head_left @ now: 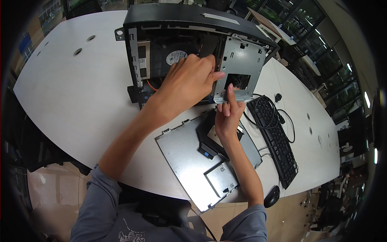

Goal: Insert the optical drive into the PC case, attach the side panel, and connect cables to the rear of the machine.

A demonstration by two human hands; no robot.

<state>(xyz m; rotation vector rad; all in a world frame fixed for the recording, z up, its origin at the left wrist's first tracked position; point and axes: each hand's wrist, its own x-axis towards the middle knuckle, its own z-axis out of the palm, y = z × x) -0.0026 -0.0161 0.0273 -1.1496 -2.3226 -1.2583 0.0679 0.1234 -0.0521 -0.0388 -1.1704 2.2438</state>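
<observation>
A black desktop computer case (177,18) lies on the table with its inside exposed. Inside it are a dark round fan with a white label (176,57) and, to the right, a silver metal drive bracket (242,56) with a rectangular cutout. My left hand (187,78) reaches over the opening; its thumb presses the bracket's left edge and its other fingers are curled, their tips partly hidden. My right hand (229,113) grips the bracket's lower edge, one digit upright against the cutout and the others bent below it.
A silver side panel (181,155) with a black plastic duct (207,147) lies nearest me, under my right forearm. To its right are a black keyboard (276,141), coiled black cable (291,125) and a black mouse (272,196). The white table (72,92) curves around.
</observation>
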